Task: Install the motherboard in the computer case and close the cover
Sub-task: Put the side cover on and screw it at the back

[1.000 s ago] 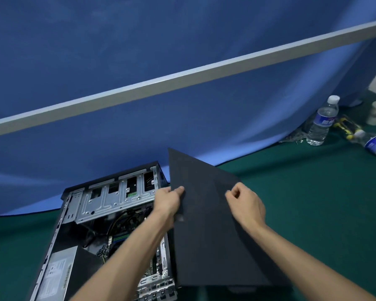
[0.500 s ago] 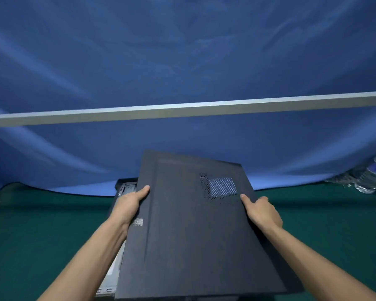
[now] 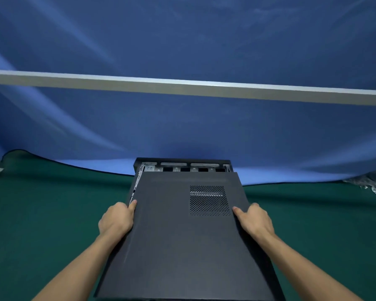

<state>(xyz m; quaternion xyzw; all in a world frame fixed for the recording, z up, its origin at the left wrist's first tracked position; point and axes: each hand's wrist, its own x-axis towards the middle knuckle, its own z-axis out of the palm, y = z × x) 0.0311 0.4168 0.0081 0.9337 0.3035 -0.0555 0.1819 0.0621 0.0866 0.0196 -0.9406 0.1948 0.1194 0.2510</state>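
This looks like a staged recording or demonstration set, not a home or an ordinary office. A wrinkled blue fabric backdrop (image 3: 182, 40) fills the upper two thirds of the frame, with a flat pale grey bar (image 3: 182, 88) running across it from left to right. Below, a dark green cloth-covered surface (image 3: 52, 213) spans the lower frame. On it lies a black metal computer case (image 3: 182, 165), which suggests hardware assembly work.
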